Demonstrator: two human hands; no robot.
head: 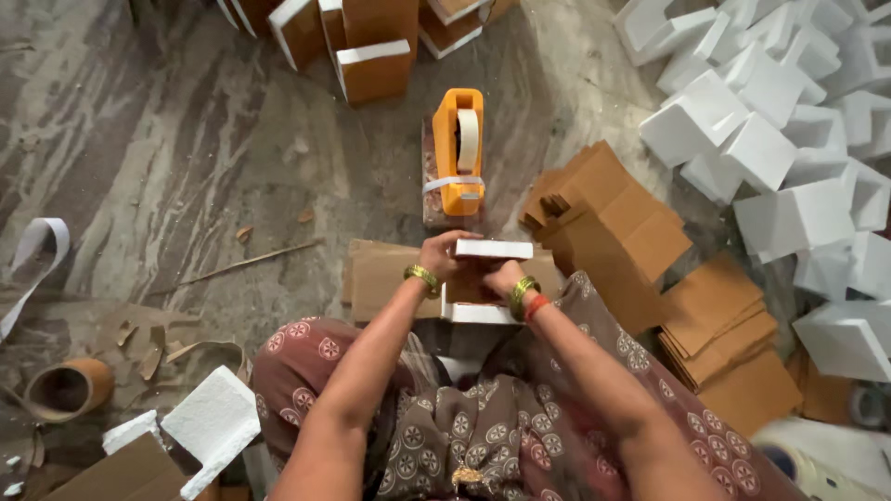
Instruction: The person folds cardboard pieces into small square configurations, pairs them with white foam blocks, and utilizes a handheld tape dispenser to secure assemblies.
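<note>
My left hand [442, 255] and my right hand [502, 276] both grip a small brown cardboard package with white foam at its ends [487, 249], held just above my lap. Gold bangles ring both wrists. Directly beyond the package stands an orange tape dispenser [458, 148] with a white tape roll, a strip hanging across its front. A flat cardboard sheet [376, 278] lies on the floor under the package.
White foam blocks [770, 121] are heaped at the right. Flat brown cardboard pieces [640, 232] are stacked at the centre right. Finished brown-and-white packages [371, 56] stand at the top. A cardboard tube [67, 388] and a foam slab [212, 425] lie at the lower left.
</note>
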